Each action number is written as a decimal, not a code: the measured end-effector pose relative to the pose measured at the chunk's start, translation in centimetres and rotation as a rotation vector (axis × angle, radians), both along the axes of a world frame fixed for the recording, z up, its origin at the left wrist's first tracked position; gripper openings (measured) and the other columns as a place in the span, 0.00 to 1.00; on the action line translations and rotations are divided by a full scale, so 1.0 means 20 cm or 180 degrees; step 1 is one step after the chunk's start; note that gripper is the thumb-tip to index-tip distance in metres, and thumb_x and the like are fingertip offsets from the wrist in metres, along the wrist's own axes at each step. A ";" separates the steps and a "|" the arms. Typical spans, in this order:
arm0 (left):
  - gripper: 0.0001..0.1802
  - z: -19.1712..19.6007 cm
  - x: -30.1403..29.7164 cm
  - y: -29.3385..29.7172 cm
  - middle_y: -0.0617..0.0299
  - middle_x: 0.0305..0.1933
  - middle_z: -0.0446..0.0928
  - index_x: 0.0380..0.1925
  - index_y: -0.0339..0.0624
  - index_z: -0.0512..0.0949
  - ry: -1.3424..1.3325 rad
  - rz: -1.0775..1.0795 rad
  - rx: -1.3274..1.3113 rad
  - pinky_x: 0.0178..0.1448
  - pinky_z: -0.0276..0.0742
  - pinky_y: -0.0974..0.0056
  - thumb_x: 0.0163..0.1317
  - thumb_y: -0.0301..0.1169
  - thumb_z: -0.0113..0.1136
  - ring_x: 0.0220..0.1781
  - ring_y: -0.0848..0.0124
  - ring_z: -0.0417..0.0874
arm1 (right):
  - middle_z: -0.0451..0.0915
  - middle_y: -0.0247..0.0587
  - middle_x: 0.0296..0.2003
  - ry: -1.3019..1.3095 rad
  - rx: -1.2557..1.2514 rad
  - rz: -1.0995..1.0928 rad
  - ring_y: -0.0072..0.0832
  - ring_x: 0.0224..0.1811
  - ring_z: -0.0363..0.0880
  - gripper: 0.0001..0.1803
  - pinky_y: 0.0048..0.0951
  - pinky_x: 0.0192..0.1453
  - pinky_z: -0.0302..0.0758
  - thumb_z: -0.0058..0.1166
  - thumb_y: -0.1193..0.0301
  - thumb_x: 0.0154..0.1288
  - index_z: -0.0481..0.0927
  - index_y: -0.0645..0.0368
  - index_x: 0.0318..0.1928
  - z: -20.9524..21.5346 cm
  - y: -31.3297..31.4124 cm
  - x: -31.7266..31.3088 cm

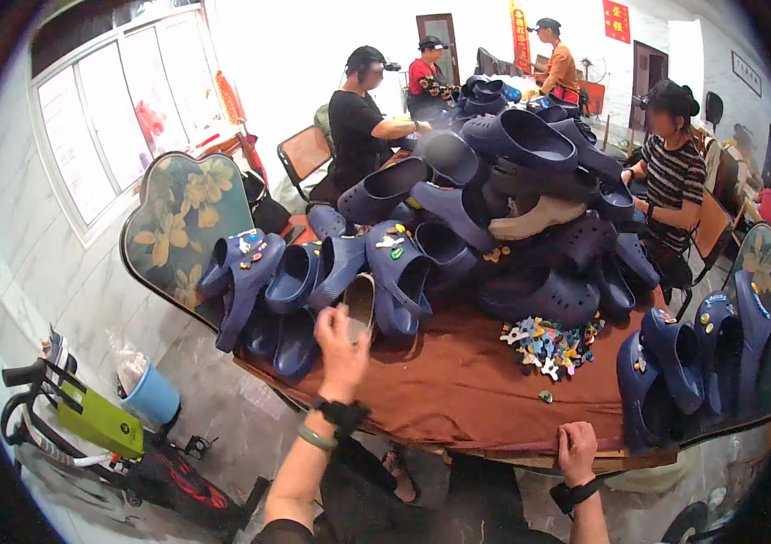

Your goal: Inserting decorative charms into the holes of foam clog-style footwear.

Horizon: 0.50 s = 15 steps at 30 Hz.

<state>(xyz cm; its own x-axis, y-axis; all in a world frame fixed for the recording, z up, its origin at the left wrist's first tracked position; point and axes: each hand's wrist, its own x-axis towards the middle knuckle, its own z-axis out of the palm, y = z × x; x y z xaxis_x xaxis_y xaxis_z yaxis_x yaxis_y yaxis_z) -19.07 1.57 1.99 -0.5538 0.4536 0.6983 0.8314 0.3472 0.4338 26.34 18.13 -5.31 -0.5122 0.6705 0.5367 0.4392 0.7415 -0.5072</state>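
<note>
My left hand (pixel 342 352) is raised over the near left of the table and grips the lower end of a dark clog (pixel 360 301) that stands on end, its pale inside showing. It is held against a row of navy blue clogs (pixel 313 272), some with small colourful charms on top. My right hand (pixel 576 449) is curled over the near edge of the table (pixel 458 399), which is covered with a brown cloth. A heap of loose colourful charms (pixel 551 343) lies on the cloth, and a single small green charm (pixel 544 396) lies apart, closer to me.
A tall pile of navy clogs (pixel 512 181) fills the table's middle, with one beige clog (pixel 535 218) in it. More decorated clogs (pixel 676 372) stand at the right. Several people sit or stand around the far side. A blue bucket (pixel 151 394) and a scooter (pixel 86 426) stand on the floor to the left.
</note>
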 end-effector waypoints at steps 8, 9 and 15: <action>0.41 0.04 -0.49 0.12 0.39 0.68 0.59 0.64 0.34 0.64 -0.0414 0.0794 -0.0699 0.70 0.55 0.42 0.55 0.43 0.68 0.72 0.41 0.54 | 0.76 0.43 0.31 -0.0025 0.0242 -0.0197 0.44 0.36 0.75 0.04 0.41 0.41 0.72 0.59 0.77 0.57 0.78 0.58 0.33 0.02 -0.01 -0.01; 0.43 0.09 -0.33 0.23 0.41 0.69 0.57 0.65 0.36 0.64 0.0073 0.1355 -0.0891 0.68 0.52 0.36 0.55 0.46 0.68 0.74 0.43 0.51 | 0.77 0.43 0.31 -0.0102 0.0267 -0.0239 0.44 0.36 0.76 0.05 0.41 0.41 0.72 0.60 0.77 0.56 0.78 0.58 0.34 0.01 0.00 0.01; 0.40 0.34 0.01 0.57 0.46 0.67 0.61 0.64 0.40 0.67 0.0161 -0.0135 -0.0814 0.69 0.51 0.42 0.56 0.48 0.68 0.72 0.47 0.55 | 0.77 0.41 0.31 -0.0063 0.0309 -0.0236 0.43 0.36 0.76 0.06 0.42 0.40 0.73 0.61 0.76 0.54 0.78 0.56 0.34 0.00 0.00 -0.01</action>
